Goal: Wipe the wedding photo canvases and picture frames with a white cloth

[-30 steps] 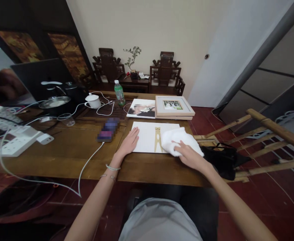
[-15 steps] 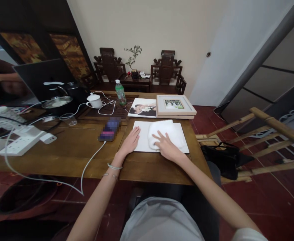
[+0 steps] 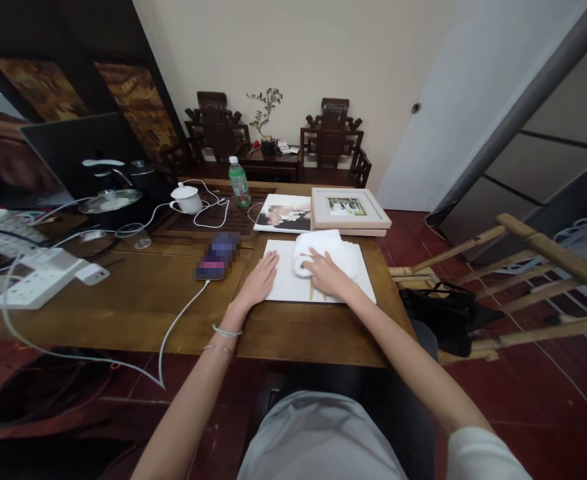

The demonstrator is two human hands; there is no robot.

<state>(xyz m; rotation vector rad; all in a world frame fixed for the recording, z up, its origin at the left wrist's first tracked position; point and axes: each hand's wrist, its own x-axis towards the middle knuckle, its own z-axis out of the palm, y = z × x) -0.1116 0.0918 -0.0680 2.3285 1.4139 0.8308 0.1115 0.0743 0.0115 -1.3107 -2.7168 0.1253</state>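
Observation:
A flat white panel (image 3: 284,283) with a thin dark lower edge lies on the wooden table, a few tan marks showing near its lower middle. My left hand (image 3: 262,277) rests flat on the panel's left edge, fingers stretched out. On the panel's upper middle sits a folded, fluffy white towel (image 3: 321,241). My right hand (image 3: 327,273) presses down on this towel from above and grips it, with some fingers spread over the top. The underside of the towel is hidden.
Behind the panel lie a photo print (image 3: 286,213) and stacked light wood frames (image 3: 351,210). Left of my hands are a phone (image 3: 218,257) on a white cable, a green bottle (image 3: 239,183), a lidded white cup (image 3: 187,199), a clear cup (image 3: 134,235) and a power strip (image 3: 38,283).
My right hand and the towel have moved up the panel, away from me, uncovering tan marks on its lower part. My left hand stays in place on the panel.

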